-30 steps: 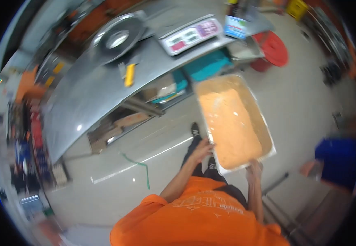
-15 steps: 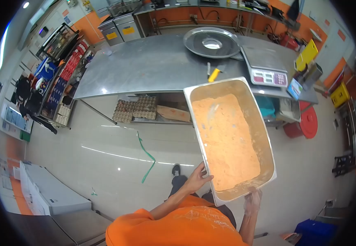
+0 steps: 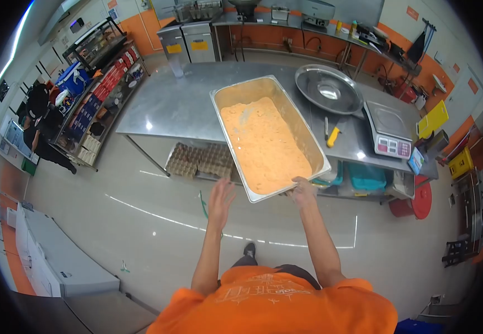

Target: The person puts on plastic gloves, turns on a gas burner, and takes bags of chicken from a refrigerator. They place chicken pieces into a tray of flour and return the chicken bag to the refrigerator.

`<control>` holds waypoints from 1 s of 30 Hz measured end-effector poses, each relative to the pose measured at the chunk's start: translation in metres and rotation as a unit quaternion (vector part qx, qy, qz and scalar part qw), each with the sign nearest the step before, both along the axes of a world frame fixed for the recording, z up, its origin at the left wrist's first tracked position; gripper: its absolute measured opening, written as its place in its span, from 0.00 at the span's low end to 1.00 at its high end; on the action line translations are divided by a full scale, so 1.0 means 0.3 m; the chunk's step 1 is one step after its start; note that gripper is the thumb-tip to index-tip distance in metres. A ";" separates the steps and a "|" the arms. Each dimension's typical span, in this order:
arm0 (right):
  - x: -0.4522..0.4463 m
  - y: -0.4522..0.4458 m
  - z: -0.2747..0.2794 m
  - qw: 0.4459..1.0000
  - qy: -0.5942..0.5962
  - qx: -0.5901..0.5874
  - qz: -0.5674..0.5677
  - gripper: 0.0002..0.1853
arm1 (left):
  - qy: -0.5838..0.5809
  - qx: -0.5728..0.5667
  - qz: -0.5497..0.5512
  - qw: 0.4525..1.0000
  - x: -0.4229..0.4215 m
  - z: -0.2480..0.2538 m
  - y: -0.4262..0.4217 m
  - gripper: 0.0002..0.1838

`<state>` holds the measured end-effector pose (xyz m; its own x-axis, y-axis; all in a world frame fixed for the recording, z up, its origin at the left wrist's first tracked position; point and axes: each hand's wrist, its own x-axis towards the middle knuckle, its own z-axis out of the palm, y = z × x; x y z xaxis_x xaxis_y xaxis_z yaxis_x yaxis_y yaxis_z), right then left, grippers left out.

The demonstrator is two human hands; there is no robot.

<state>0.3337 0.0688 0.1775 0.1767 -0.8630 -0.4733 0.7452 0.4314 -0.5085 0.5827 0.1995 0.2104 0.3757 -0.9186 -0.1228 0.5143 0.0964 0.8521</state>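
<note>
A deep metal tray (image 3: 315,146) of orange powder (image 3: 266,146) lies slanted over the front edge of the steel table (image 3: 169,106). Its near end juts out past the edge. My right hand (image 3: 303,192) grips the near right corner, thumb on the rim and fingers under it. Off to the left of the tray, my left hand (image 3: 219,201) is free, with its fingers apart and nothing in them. Right of the tray are a yellow-handled tool (image 3: 333,137) and a thin grey tool (image 3: 326,128).
A round metal pan (image 3: 328,89) and a weighing scale (image 3: 389,131) stand on the table's right part. Egg trays (image 3: 199,160) and teal containers (image 3: 367,177) are underneath. A red bin (image 3: 411,205) is at the right. Another person (image 3: 44,136) stands far left near shelves.
The tray has moved forward and left from in front of the table to over it. My left hand has let go of its side. The view has swung toward the table.
</note>
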 end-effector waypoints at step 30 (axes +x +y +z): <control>-1.584 0.696 -0.229 0.911 0.310 0.179 -0.207 0.14 | -0.122 0.173 -0.372 0.904 -1.118 -0.340 -0.447 0.22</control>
